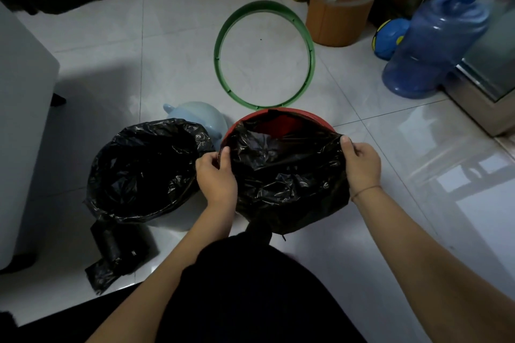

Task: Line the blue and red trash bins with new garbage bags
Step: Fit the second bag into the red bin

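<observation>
A red bin (pixel 278 124) stands on the tiled floor in front of me, with a black garbage bag (pixel 287 175) spread over its mouth. The bag covers the near rim and both sides; the far rim shows bare red. My left hand (pixel 216 172) pinches the bag's edge at the bin's left side. My right hand (pixel 361 163) grips the bag's edge at the right side. To the left stands a second bin (pixel 139 170), fully wrapped in a black bag, so its colour is hidden. A roll of black bags (pixel 111 256) lies on the floor beside it.
A green ring (pixel 220 56) lies flat on the floor beyond the red bin. A pale blue lid (pixel 200 118) rests between the bins. At the far right are an orange stool (pixel 338 14), a blue water jug (pixel 434 42) and a ball (pixel 388 37). White furniture (pixel 22 108) is at left.
</observation>
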Demonstrator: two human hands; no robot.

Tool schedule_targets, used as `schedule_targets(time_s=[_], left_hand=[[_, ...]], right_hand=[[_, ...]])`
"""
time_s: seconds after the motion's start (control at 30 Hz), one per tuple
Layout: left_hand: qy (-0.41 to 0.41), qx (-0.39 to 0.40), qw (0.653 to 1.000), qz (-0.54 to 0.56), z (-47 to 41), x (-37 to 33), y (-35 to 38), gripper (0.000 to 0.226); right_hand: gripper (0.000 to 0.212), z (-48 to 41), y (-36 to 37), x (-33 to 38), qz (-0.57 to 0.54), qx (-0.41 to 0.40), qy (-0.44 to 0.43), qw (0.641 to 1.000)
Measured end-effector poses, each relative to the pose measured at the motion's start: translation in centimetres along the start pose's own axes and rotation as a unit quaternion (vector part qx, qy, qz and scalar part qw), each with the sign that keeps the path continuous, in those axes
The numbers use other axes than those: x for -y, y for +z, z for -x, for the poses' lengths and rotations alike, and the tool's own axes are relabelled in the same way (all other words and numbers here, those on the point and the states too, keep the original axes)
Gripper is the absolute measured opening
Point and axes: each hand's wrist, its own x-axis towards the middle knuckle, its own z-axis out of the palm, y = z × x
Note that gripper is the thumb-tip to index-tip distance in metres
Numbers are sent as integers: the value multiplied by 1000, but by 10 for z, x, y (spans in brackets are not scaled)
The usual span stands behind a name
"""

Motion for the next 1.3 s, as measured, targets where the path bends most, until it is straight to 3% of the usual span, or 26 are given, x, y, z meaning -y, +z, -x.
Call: schedule_targets(time_s=[0.27,0.47,0.67,0.87,0.97,1.03,1.17,1.3], left_hand=[[7,-83,996,31,-5,16,9,28],[90,-58,994,-29,-10,39,3,32],[89,-39,995,-36,-17,52,14,34],[90,-27,995,-37,-20,55,14,35],[29,19,999,4,-7,50,9,40],[-69,57,993,76,4,45,4,43],[-206,120,954,184,26,37,-2,55],[-248,94,952,152,54,39,2,59]], right_hand=[[55,-11,10,-16,44,-15,-19,999],[63,-21,17,-33,2,0,23,1000],[58,-30,34,-39,-98,18,90,991],[57,-30,36,-40,-128,41,108,985],[67,-21,31,-39,-85,34,132,987],[72,-13,25,-39,-61,25,166,984],[54,16,12,-35,-177,63,239,953],[48,43,12,-40,-222,8,281,934]])
